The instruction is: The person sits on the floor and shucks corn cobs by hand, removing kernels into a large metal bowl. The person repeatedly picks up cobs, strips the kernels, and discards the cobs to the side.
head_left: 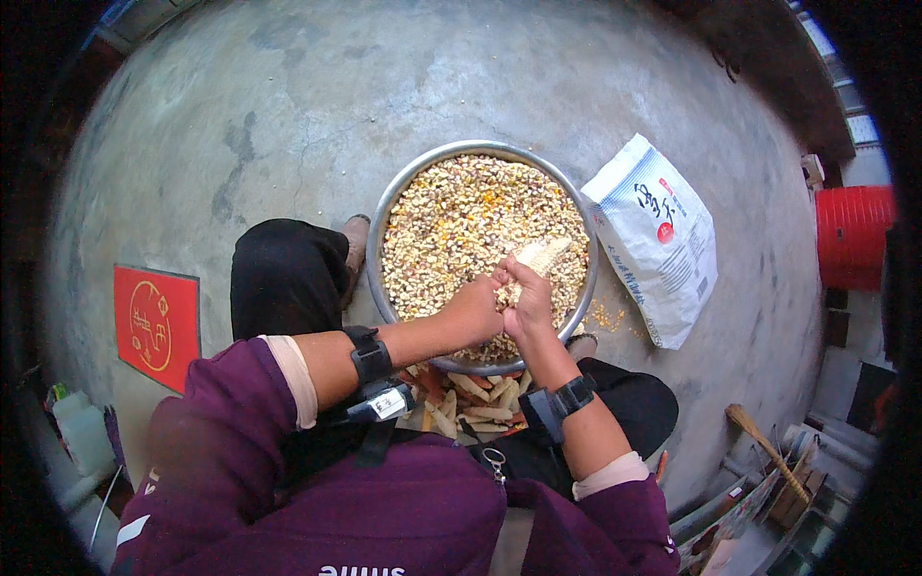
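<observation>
A wide metal basin [382, 209] filled with loose corn kernels [461, 216] stands on the floor before me. Over its near right part, my right hand [529, 299] is wrapped around a corn cob [546, 253], whose pale far end points up and right and looks largely bare. My left hand [472, 306] is curled in a fist against my right hand, gripping the cob's near end, where some kernels show between the two hands. The fingers hide much of that end. Bare cobs [482, 414] lie heaped below the basin's near rim, between my legs.
A white printed sack [655, 241] lies right of the basin, with yellow kernels [605, 315] spilled beside it. On the left is a red square panel [157, 327]. A red container [853, 237] stands far right. A wooden-handled tool [767, 450] rests among clutter at lower right.
</observation>
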A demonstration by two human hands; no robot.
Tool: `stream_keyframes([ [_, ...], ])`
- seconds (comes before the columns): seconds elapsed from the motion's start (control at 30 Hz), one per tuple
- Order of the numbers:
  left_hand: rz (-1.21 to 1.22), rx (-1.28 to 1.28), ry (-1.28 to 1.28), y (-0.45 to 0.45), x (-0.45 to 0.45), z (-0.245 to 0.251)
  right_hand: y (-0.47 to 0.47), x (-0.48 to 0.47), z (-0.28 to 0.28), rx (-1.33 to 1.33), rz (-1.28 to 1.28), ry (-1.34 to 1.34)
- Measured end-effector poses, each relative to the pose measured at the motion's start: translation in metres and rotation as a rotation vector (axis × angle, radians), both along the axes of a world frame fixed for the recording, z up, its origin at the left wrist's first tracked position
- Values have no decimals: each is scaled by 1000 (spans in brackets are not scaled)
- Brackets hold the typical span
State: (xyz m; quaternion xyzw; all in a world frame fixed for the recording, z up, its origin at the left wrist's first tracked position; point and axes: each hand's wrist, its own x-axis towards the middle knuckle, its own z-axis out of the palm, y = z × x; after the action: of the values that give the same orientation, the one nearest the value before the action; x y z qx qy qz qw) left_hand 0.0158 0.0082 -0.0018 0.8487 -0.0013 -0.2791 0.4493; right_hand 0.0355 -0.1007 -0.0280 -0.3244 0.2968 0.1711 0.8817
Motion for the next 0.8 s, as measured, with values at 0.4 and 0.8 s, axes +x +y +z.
stream_keyframes([
  [0.4, 90, -335, 332, 0, 17, 8, -9, 14, 28, 192, -99, 49],
  [0.8, 116, -297, 458, 0, 11, 20, -7, 11, 9, 181, -48, 26],
])
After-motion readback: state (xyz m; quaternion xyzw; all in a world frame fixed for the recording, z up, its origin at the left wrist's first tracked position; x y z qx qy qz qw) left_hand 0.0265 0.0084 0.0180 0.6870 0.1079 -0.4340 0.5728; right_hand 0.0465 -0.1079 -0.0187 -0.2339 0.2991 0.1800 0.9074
